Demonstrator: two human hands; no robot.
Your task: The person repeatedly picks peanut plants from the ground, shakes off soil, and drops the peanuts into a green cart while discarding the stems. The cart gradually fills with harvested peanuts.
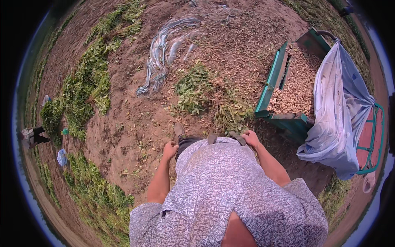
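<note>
My left hand (170,150) hangs beside my dark trouser leg (186,142), fingers curled; whether they pinch anything is hidden. At the right hem of my patterned shirt (216,173) is my right hand (250,138), its fingers bent next to a dark grey piece (237,137) that I cannot identify. A brown shoe (179,129) stands on the soil ahead of my left leg. Just beyond my feet lie a leafy heap of peanut plants (194,89) and a yellower bunch of stems (231,114).
To the right, a green metal bin (271,80) holds unshelled peanuts (293,89), with a pale sack (330,108) hung beside it. Peanuts litter the soil (240,52). A crumpled plastic sheet (157,58) lies ahead. Pulled plants (81,83) and another person (29,138) are leftward.
</note>
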